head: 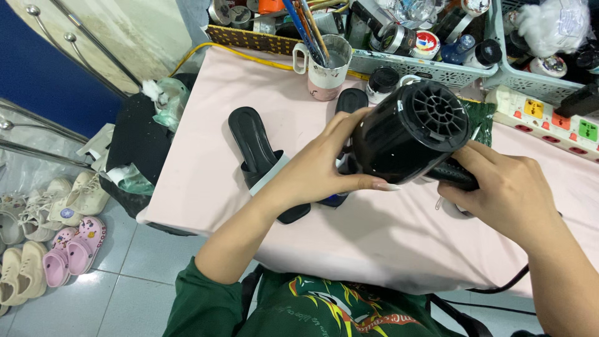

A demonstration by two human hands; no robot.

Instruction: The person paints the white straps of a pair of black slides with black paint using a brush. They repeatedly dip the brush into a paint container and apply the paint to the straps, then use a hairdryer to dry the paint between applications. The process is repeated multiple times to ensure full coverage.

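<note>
— Along the table's far edge, what holds what?

— A white mug [327, 64] with a pink foot stands just off the baskets, with brushes [307, 28] leaning out of it, blue and dark handles. Left of it a brown woven tray [253, 39] carries small tins. Behind the mug a pale green basket [430, 68] is packed with jars and bottles: one round lid in red, white and blue, one blue bottle, one black cap. A second basket [530, 78] to the right holds crumpled clear plastic and dark bottles.

— Anything loose with a label?

— A black-capped jar [382, 84] on the pink cloth [199, 156], white body. At right a white power strip [549, 122] with orange, red and green sockets.

— And the hands?

— Both are wrapped around a black dryer [409, 134], held over the middle of the table, its rear grille facing up at the camera. The left hand [318, 165] curls round the barrel, thumb underneath; the right hand [505, 190] is closed on the handle.

— Under it?

— A black sandal [253, 140] on the cloth, a second [351, 100] partly hidden behind the dryer.
</note>
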